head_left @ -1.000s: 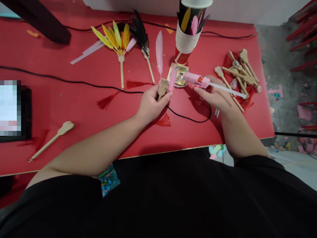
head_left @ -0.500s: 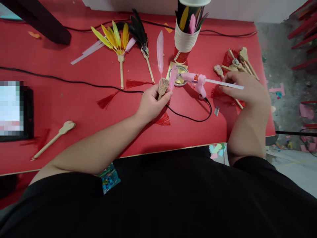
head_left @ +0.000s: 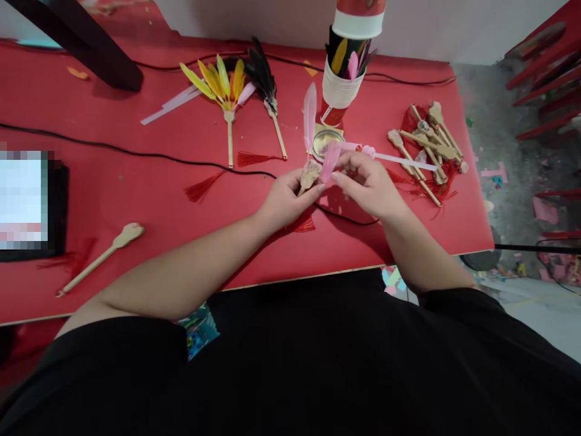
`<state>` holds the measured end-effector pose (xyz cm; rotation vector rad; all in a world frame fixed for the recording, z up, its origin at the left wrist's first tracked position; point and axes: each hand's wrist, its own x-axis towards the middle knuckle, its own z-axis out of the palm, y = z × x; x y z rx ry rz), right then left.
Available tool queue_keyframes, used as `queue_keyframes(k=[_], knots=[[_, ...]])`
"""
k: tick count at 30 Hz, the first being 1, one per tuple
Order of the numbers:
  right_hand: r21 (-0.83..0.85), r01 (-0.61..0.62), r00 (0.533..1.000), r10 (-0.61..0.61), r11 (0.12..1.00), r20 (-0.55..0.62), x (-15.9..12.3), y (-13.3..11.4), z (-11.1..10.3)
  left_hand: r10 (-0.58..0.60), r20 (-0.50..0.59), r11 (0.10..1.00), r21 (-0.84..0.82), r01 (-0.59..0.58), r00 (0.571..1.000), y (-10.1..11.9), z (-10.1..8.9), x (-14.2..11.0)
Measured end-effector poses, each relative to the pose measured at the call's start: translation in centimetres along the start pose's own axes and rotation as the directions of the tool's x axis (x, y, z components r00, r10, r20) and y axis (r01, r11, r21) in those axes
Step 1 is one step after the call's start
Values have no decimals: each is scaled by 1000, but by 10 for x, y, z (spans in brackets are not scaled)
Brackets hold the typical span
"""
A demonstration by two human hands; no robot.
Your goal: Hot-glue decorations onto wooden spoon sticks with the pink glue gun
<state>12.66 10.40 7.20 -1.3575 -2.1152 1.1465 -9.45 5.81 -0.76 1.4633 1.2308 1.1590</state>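
My left hand (head_left: 288,197) grips a wooden fan handle (head_left: 310,175) by its wide, rough-looking head. One pink feather (head_left: 310,115) stands up from the top of that head. Beside it, a second pink feather (head_left: 331,160) leans at the head's right edge, with the fingers of my right hand (head_left: 365,184) closed on it. Just behind my right hand rests a pink glue gun (head_left: 365,150), partly covered by the fingers, a long white glue stick (head_left: 403,161) poking out of its back. Its nozzle end is near a small round dish (head_left: 324,142).
Stacked paper cups (head_left: 342,91) hold feathers at the back. Finished-looking yellow (head_left: 222,82) and black feather fans (head_left: 263,79) lie left of them. Wooden handles with red tassels (head_left: 429,145) are piled at right; one handle (head_left: 122,236) lies front left. Black cords cross the red table (head_left: 190,206).
My right hand let go of the glue gun, swung out to the right, then came back to the second pink feather. My left hand keeps hold of the wooden handle.
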Motion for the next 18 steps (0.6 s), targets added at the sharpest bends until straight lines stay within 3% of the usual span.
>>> queue_keyframes(k=[3,6,13,15,18], knots=[[54,6,1000,-7,999,22,8,4,12,-8,37,1000,14,8,999,5,4,-6],[38,-1,1000,-1,999,31,9,7,7,-26,70,998,63,21,997,7,4,-8],[66,-55,990,63,996,-124,2,10,-3,-17,210,983,181,-22,977,13,-2,-9],[91,-21,990,33,996,-138,-2,12,-1,-14,231,979,200,-34,973,13,-3,-10],[196,123,981,-90,973,-170,-10,15,0,-22,229,978,208,-27,973,11,-2,-11]])
